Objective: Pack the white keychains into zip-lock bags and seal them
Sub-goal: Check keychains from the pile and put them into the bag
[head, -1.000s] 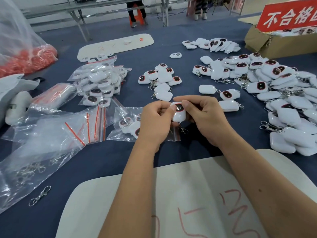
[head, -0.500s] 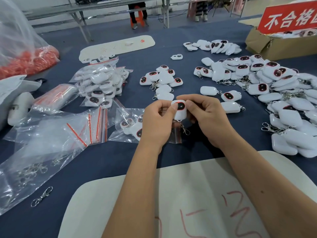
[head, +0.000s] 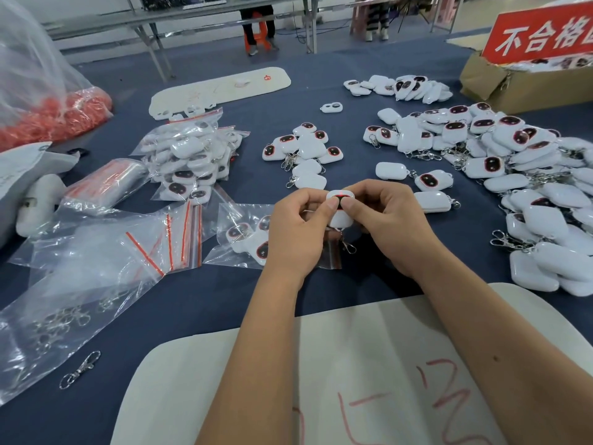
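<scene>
Both hands meet mid-tabletop, each grip closed on one white keychain (head: 340, 209): left hand (head: 296, 229) and right hand (head: 386, 224) pinch it, thumbs on its dark, red-rimmed face, its metal clasp (head: 348, 246) dangling below. Just beneath and left lies a zip-lock bag (head: 239, 234) holding a few keychains. Tabletop (head: 208, 303) is covered in dark blue cloth. Empty red-striped bags (head: 167, 245) lie further left, a stack of filled bags (head: 189, 155) behind them. A small cluster of keychains (head: 303, 149) sits ahead; a large loose heap (head: 519, 175) spreads right. White board (head: 369, 364) with red marks under the forearms. Cardboard box (head: 500, 88) with red sign (head: 542, 33) at far right. Beyond: grey floor, metal table legs (head: 154, 56).
</scene>
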Available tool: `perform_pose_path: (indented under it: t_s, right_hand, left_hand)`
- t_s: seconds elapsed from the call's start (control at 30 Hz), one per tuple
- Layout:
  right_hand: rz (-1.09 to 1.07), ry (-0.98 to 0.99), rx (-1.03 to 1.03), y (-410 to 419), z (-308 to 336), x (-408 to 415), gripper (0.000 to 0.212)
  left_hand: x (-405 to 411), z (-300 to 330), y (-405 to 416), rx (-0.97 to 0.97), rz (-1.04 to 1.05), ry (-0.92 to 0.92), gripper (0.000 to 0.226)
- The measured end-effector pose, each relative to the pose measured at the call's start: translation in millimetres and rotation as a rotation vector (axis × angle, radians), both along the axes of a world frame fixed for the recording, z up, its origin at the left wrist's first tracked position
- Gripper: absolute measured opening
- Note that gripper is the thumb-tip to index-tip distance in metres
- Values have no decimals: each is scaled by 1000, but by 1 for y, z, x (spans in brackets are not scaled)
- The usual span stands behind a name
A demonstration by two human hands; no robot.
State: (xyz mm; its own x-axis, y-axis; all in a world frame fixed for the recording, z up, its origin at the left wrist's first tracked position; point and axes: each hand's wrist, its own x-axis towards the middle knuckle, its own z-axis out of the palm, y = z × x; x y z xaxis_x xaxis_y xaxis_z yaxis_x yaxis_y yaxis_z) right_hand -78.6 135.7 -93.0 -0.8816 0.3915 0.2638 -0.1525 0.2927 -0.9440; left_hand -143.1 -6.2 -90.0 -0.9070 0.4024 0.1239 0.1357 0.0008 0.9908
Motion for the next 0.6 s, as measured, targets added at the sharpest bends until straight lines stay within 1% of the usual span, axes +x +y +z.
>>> perform_pose_path:
  t_s: [0.1,0.2,0.27,0.37,0.43,0.53,0.6]
  right_hand:
    - [12,4,-24,1,0,0,16]
    - [70,11,-81,-1,2,0,15]
    - [71,4,-63,-2,1,1,14]
    - [18,-6,-2,-2,-2,0,11]
    - [-46,-3,-35,-2,-3,-1,7]
    - [-186,17,-205,4,-1,-3,6]
    - [-191,25,-295,7,0,-4,7]
  left_hand:
    - [0,-1,0,2,16,22,7]
    - [0,0,2,73,66,32,7]
    - [-1,0,1,97,82,40,7]
    - [0,-1,3,82,87,62,9]
    - [2,-1,6,29,150,123,9]
    - [6,3,9,-117,308,272,6]
    - [6,5,5,-254,355,355,12]
